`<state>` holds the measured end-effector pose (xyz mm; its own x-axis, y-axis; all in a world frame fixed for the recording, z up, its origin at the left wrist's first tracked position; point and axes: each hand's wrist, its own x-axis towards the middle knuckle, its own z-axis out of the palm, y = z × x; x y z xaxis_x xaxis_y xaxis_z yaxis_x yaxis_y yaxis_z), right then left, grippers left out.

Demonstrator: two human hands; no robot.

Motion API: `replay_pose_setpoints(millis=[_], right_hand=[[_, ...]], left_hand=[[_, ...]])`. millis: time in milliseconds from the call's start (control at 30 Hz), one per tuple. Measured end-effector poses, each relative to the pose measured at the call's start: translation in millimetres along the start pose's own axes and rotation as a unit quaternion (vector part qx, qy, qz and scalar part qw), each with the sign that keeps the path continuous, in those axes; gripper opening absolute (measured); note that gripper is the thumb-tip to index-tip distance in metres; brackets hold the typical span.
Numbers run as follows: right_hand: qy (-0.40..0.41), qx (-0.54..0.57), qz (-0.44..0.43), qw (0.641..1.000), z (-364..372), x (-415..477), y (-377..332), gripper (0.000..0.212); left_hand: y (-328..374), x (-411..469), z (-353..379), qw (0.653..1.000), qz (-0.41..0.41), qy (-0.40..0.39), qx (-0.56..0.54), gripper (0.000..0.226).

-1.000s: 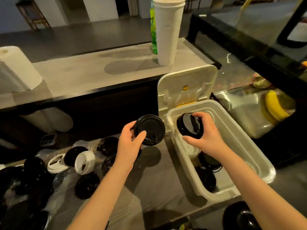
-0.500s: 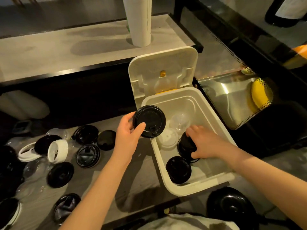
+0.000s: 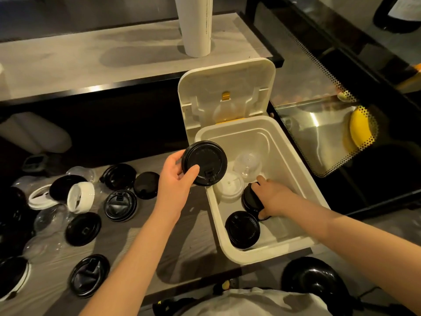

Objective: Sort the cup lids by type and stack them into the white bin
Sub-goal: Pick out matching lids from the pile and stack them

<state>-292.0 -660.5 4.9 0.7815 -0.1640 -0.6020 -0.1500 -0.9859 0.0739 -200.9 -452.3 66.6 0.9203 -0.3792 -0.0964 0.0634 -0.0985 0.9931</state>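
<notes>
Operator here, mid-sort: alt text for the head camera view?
The right hand grips a stack of black lids inside the open white bin, beside a white lid, a clear dome lid and another black lid, while the left hand holds a black sip lid over the bin's rim. More black, white and clear lids lie scattered on the counter.

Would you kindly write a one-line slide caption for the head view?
Left hand holds a black lid by the white bin while the right hand grips stacked black lids inside.

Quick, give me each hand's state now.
Left hand: grips a black sip lid, held up.
Right hand: grips black lids inside the white bin.
</notes>
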Motion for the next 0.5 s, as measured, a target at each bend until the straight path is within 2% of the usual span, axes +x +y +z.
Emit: replay_pose_setpoints(millis=[100, 233, 500], right_hand=[[-0.011, 0.033, -0.01, 0.999, -1.1, -1.8, 6.4, 0.071], [-0.023, 0.019, 0.008, 1.0, -2.7, -1.9, 8.3, 0.063], [-0.013, -0.041, 0.033, 0.999, -4.0, 4.4, 1.2, 0.068]], left_hand=[[-0.2, -1.0, 0.7, 1.0, -0.002, -0.001, 0.007, 0.036], [-0.5, -1.8, 2.0, 1.0, -0.004, -0.002, 0.016, 0.037], [1.5, -3.8, 3.0, 1.0, -0.008, 0.0, 0.023, 0.034]])
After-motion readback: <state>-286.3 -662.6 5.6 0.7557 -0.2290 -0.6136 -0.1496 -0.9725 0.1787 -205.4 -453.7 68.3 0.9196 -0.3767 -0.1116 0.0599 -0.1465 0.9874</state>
